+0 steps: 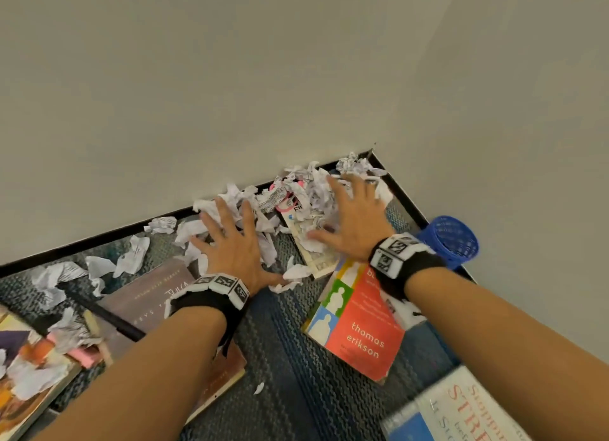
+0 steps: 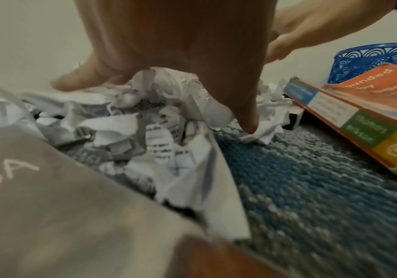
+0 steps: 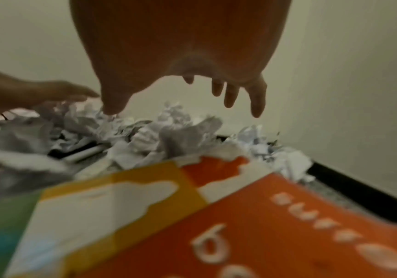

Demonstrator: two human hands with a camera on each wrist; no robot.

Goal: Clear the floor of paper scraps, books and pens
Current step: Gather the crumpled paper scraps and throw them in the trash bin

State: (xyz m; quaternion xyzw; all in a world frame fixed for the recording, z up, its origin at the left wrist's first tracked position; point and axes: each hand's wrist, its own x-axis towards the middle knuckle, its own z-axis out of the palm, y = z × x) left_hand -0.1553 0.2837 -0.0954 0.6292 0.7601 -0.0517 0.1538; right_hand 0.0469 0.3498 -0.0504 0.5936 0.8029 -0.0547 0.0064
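From my head, I see my left hand (image 1: 232,243) and my right hand (image 1: 351,216) spread flat, fingers wide, on a pile of paper scraps (image 1: 290,193) in the corner by the wall (image 1: 230,78). I hold nothing. More scraps lie along the black baseboard (image 1: 82,246). An orange book (image 1: 357,322) lies under my right wrist. A gray book (image 1: 148,295) lies under my left wrist, with a black pen (image 1: 105,315) across it. A blue mesh cup (image 1: 449,239) stands by the right wall. The floor is blue carpet (image 1: 290,358).

From my left wrist, my left hand (image 2: 169,56) is open. My thumb tip touches a scrap on the carpet (image 2: 311,178), and my fingers press on the paper scraps (image 2: 145,131). The orange book (image 2: 359,112) and the blue mesh cup (image 2: 364,62) are on the right.

From my right wrist, my right hand (image 3: 181,47) is open with its fingers (image 3: 256,99) spread above the paper scraps (image 3: 157,139). My left hand (image 3: 26,92) is at the left. The orange book (image 3: 240,225) is close below, blurry.
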